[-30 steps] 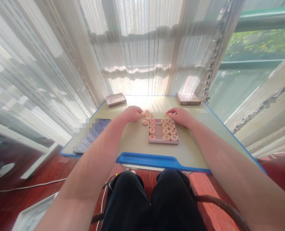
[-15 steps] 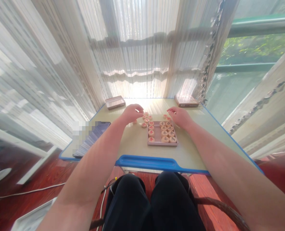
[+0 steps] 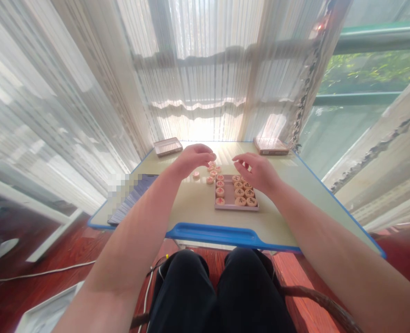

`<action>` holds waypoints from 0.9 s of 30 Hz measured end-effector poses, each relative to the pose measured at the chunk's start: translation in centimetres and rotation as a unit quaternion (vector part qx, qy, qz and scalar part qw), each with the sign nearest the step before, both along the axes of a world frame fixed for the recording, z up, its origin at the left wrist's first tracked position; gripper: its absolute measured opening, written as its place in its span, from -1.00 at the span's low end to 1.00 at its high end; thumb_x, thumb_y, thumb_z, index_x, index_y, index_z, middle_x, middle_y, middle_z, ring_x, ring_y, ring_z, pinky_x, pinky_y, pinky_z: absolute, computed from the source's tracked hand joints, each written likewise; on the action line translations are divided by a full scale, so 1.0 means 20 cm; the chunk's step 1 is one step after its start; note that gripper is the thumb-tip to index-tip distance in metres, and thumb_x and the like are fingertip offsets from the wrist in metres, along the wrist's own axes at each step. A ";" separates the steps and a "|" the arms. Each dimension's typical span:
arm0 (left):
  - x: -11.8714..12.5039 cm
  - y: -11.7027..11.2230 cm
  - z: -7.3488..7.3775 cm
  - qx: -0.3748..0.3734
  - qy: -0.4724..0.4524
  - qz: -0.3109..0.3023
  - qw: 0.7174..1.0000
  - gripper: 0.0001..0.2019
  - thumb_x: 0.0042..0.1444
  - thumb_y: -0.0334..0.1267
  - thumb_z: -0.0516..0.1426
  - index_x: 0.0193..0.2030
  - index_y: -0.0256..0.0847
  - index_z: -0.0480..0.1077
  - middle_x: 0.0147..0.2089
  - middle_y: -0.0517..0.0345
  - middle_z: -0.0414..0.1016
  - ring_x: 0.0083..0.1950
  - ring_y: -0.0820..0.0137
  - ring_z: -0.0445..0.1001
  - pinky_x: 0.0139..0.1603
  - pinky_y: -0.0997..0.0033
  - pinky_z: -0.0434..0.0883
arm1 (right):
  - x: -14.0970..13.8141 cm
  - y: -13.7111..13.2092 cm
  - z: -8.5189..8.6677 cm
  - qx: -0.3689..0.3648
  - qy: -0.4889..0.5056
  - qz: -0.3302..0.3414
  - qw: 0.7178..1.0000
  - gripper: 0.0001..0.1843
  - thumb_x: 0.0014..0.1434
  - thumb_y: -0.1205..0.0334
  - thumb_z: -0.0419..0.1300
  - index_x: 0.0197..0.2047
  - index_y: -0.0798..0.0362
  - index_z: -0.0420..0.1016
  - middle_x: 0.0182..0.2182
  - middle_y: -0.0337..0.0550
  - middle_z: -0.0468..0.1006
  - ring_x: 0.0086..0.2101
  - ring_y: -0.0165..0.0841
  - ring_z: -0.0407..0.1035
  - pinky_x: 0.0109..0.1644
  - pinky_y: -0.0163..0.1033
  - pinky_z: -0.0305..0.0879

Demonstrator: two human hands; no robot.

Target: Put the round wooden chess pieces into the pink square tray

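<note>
My left hand (image 3: 194,160) hangs over the far middle of the table, with what looks like a pale round Chinese chess piece (image 3: 213,157) pinched at its fingertips. Below those fingers lie several loose red-marked chess pieces (image 3: 210,180). My right hand (image 3: 258,170) is above the far right corner of a shallow pink box (image 3: 229,195), fingers apart, nothing visible in them. Inside the box, red-marked pieces (image 3: 220,192) line the left side, and black-marked pieces (image 3: 240,192) stand in two columns on the right. My right hand hides the far right pieces.
An open shallow box lid (image 3: 168,147) lies at the table's back left corner. A flat box (image 3: 270,146) sits at the back right. To the left is a dark phone-like slab (image 3: 131,201), partly behind my left forearm. A blue ledge (image 3: 211,233) edges the table's near side.
My left hand has risen and shifted right, with a piece showing at its fingertips. My right hand's fingers have spread and moved left over the box's corner. The view has shifted slightly.
</note>
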State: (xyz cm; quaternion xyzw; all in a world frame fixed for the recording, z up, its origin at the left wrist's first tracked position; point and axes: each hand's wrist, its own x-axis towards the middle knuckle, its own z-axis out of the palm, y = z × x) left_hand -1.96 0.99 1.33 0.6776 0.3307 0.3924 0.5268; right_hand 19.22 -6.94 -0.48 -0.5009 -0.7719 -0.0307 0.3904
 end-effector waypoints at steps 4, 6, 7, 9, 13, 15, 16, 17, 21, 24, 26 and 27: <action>0.01 -0.05 0.03 0.009 0.035 -0.053 0.998 -0.77 -0.14 -0.26 0.29 -0.34 -0.31 0.44 -0.32 0.07 0.48 -0.31 0.46 0.45 -0.25 0.39 0.41 | -0.03 -0.02 -0.01 0.012 -0.012 0.020 1.000 -0.75 0.14 0.15 0.14 -0.11 0.01 0.47 -0.36 -0.19 0.49 -0.43 -0.40 0.30 -0.27 -0.28 0.23; 0.03 -0.07 0.03 0.014 0.040 -0.069 0.997 -0.76 -0.15 -0.25 0.30 -0.34 -0.31 0.44 -0.35 0.09 0.47 -0.33 0.46 0.45 -0.27 0.38 0.40 | -0.05 -0.03 0.00 0.020 -0.023 0.033 0.999 -0.75 0.14 0.13 0.16 -0.12 0.00 0.48 -0.35 -0.18 0.49 -0.41 -0.40 0.31 -0.28 -0.28 0.23; 0.04 -0.08 0.03 0.015 0.037 -0.077 0.996 -0.76 -0.15 -0.25 0.30 -0.35 -0.31 0.43 -0.36 0.11 0.46 -0.34 0.47 0.44 -0.28 0.39 0.40 | -0.06 -0.03 0.00 0.022 -0.030 0.039 0.999 -0.76 0.15 0.12 0.15 -0.13 -0.01 0.48 -0.35 -0.18 0.49 -0.40 -0.39 0.32 -0.27 -0.28 0.24; 0.05 -0.09 0.03 0.012 0.028 -0.091 0.995 -0.76 -0.16 -0.26 0.31 -0.34 -0.31 0.43 -0.38 0.13 0.45 -0.36 0.49 0.43 -0.29 0.40 0.39 | -0.07 -0.04 0.01 0.025 -0.042 0.046 0.998 -0.77 0.16 0.12 0.14 -0.14 -0.02 0.49 -0.33 -0.16 0.50 -0.36 -0.37 0.35 -0.26 -0.27 0.24; 0.06 -0.10 0.03 -0.005 0.031 -0.123 0.992 -0.75 -0.16 -0.26 0.31 -0.33 -0.30 0.43 -0.38 0.13 0.46 -0.35 0.50 0.42 -0.31 0.43 0.37 | -0.08 -0.06 0.02 0.037 -0.039 0.044 0.998 -0.81 0.17 0.16 0.13 -0.16 -0.02 0.49 -0.30 -0.15 0.51 -0.32 -0.35 0.37 -0.23 -0.25 0.26; 0.05 -0.10 0.04 -0.017 0.034 -0.145 0.989 -0.76 -0.15 -0.27 0.30 -0.31 -0.29 0.44 -0.37 0.12 0.47 -0.33 0.48 0.44 -0.30 0.43 0.37 | -0.09 -0.06 0.02 0.045 -0.034 0.033 0.998 -0.81 0.17 0.16 0.13 -0.18 -0.01 0.49 -0.29 -0.15 0.51 -0.33 -0.36 0.37 -0.23 -0.26 0.26; 0.05 -0.10 0.04 -0.023 0.033 -0.154 0.987 -0.76 -0.15 -0.28 0.30 -0.31 -0.29 0.44 -0.37 0.11 0.48 -0.33 0.48 0.44 -0.30 0.44 0.37 | -0.09 -0.06 0.02 0.047 -0.031 0.027 0.998 -0.81 0.17 0.16 0.13 -0.17 -0.01 0.49 -0.29 -0.14 0.51 -0.33 -0.36 0.37 -0.23 -0.26 0.27; 0.04 -0.10 0.04 -0.029 0.033 -0.161 0.986 -0.76 -0.15 -0.29 0.30 -0.30 -0.28 0.44 -0.37 0.11 0.48 -0.34 0.49 0.44 -0.31 0.44 0.36 | -0.09 -0.06 0.02 0.050 -0.029 0.021 0.998 -0.80 0.17 0.15 0.14 -0.16 -0.01 0.49 -0.29 -0.14 0.51 -0.32 -0.35 0.37 -0.23 -0.25 0.27; 0.04 -0.10 0.04 -0.048 0.045 -0.164 0.984 -0.75 -0.15 -0.29 0.30 -0.30 -0.29 0.43 -0.38 0.10 0.49 -0.36 0.49 0.44 -0.34 0.45 0.36 | -0.10 -0.06 0.01 0.049 -0.031 0.023 0.998 -0.79 0.17 0.17 0.13 -0.14 -0.02 0.49 -0.27 -0.12 0.54 -0.23 -0.30 0.39 -0.14 -0.21 0.29; 0.04 -0.10 0.03 -0.050 0.053 -0.165 0.984 -0.76 -0.15 -0.29 0.30 -0.30 -0.29 0.43 -0.36 0.09 0.50 -0.34 0.48 0.45 -0.32 0.44 0.37 | -0.10 -0.06 0.01 0.053 -0.034 0.032 0.997 -0.80 0.16 0.17 0.14 -0.16 -0.02 0.51 -0.26 -0.12 0.54 -0.24 -0.30 0.39 -0.14 -0.20 0.30; 0.04 -0.10 0.04 -0.050 0.049 -0.173 0.982 -0.77 -0.13 -0.29 0.29 -0.30 -0.29 0.44 -0.35 0.09 0.50 -0.32 0.48 0.45 -0.29 0.43 0.37 | -0.09 -0.06 0.01 0.060 -0.036 0.032 0.997 -0.80 0.14 0.17 0.15 -0.18 -0.01 0.52 -0.26 -0.12 0.54 -0.27 -0.30 0.39 -0.16 -0.20 0.31; 0.04 -0.10 0.04 -0.050 0.048 -0.179 0.981 -0.77 -0.13 -0.30 0.28 -0.29 -0.29 0.44 -0.34 0.08 0.50 -0.32 0.48 0.45 -0.28 0.42 0.37 | -0.09 -0.06 0.02 0.063 -0.038 0.031 0.997 -0.81 0.14 0.17 0.15 -0.19 -0.01 0.52 -0.27 -0.12 0.54 -0.27 -0.30 0.39 -0.16 -0.20 0.30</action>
